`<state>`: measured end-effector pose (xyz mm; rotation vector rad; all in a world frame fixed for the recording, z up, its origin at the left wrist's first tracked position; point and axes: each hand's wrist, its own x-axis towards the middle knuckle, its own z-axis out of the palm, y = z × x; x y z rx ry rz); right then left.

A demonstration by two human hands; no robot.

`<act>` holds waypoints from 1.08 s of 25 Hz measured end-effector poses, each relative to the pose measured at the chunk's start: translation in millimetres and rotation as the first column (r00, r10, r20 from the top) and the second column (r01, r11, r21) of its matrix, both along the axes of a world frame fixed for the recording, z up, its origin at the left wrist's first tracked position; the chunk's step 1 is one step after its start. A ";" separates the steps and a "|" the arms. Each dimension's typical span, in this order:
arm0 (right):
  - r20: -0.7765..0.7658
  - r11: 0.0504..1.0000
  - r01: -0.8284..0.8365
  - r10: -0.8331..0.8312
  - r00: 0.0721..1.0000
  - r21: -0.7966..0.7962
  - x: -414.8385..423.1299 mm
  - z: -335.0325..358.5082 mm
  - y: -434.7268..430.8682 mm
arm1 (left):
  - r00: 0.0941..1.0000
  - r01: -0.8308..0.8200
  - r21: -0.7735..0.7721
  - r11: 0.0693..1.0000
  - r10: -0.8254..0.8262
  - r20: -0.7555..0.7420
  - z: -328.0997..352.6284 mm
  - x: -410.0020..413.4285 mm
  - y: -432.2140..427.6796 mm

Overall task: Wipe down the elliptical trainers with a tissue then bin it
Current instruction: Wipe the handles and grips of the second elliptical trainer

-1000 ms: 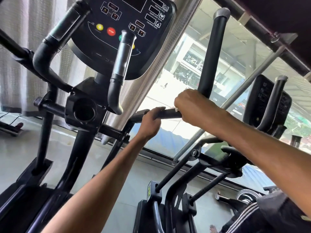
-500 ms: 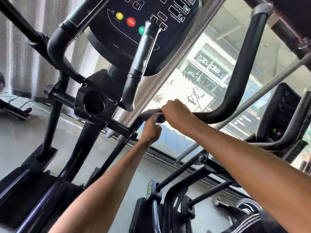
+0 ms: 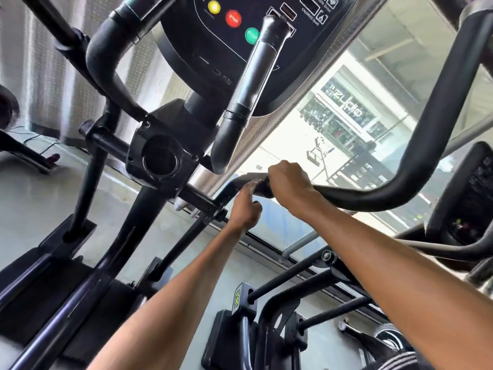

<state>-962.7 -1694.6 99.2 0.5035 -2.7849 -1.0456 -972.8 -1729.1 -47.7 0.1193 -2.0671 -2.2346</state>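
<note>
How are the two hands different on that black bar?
The right hand lies over the top of the bar with its fingers wrapped round it; the left hand comes up from below and only seems to touch the underside with a fingertip. The left hand's other fingers are curled in, gripping nothing that shows. The right hand sits higher than the left hand. Both are bare and meet at the same end of the bar.

Both arms are uncovered with no sleeve in view. The left forearm looks slim and smooth; the right forearm, nearer the camera, looks broader, with a sheen along its upper side. The left hand and right hand are ungloved. At the near right corner, dark clothing with thin white stripes shows, apparently the person's own.
</note>
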 end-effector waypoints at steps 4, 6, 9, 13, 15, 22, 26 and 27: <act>-0.003 0.996 -0.081 0.081 0.997 0.044 15.1 15.3 8.2 | 0.996 -0.020 0.006 1.000 0.020 -0.082 20.4 12.4 1.9; -0.024 0.994 -0.089 0.091 0.996 0.070 35.6 46.3 19.1 | 0.992 -0.027 0.032 0.999 0.031 -0.124 33.6 20.9 6.6; -0.061 0.990 -0.083 0.090 0.994 0.116 76.3 86.1 30.9 | 0.984 0.004 0.087 0.996 0.012 -0.179 52.3 33.7 15.6; -0.075 0.984 -0.096 0.108 0.991 0.150 118.7 111.8 31.2 | 0.973 0.047 0.129 0.990 -0.016 -0.229 70.4 45.5 19.9; -0.119 0.981 -0.124 0.142 0.983 0.151 130.3 120.8 38.1 | 0.974 0.066 0.114 0.991 -0.039 -0.224 73.6 49.3 18.9; -0.045 0.863 -0.423 0.452 0.891 0.276 119.9 90.5 56.6 | 0.970 0.084 0.045 0.995 -0.071 -0.232 82.0 59.4 16.5; -0.308 0.807 -0.567 0.589 0.748 0.165 129.2 72.4 114.4 | 0.956 0.098 -0.035 0.995 -0.104 -0.274 93.7 71.4 9.6; -0.401 0.797 -0.596 0.581 0.708 0.100 134.2 71.3 123.6 | 0.950 0.102 -0.053 0.993 -0.113 -0.292 97.7 74.5 6.2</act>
